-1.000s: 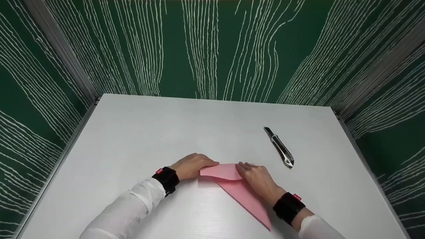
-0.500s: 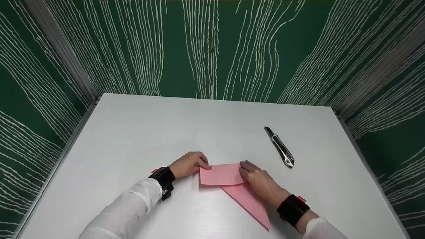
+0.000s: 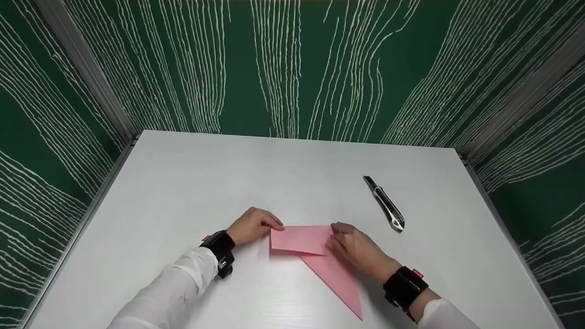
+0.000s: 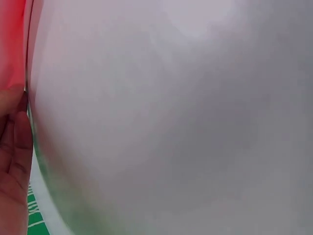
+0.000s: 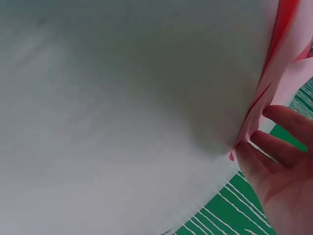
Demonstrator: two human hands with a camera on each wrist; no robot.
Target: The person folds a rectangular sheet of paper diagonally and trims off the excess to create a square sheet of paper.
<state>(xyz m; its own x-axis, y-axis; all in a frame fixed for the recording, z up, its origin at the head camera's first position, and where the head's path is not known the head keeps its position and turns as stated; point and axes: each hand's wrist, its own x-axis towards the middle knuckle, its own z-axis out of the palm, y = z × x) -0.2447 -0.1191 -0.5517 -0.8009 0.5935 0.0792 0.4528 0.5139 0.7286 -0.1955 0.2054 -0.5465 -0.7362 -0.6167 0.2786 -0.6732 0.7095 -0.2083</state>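
Observation:
A folded sheet of pink paper (image 3: 299, 238) lies near the front middle of the white table. Its upper part is a rectangular flap, lifted a little along the lower edge with a shadow beneath. Below the flap, a pointed part runs down to the right. My left hand (image 3: 251, 225) pinches the flap's upper left corner between thumb and fingers; the left wrist view shows this hand (image 4: 12, 147) at the paper's edge. At the paper's right side my right hand (image 3: 361, 249) grips the folded layers. In the right wrist view its fingertips (image 5: 254, 139) press on that edge.
A utility knife (image 3: 385, 203) lies on the white table (image 3: 219, 169) to the right, beyond my right hand. Green walls (image 3: 237, 68) with white wavy lines stand behind and at both sides.
My left hand has drawn back left to the flap's corner. The flap's lower edge came down and now lifts slightly. The paper's lower point has shifted a little left.

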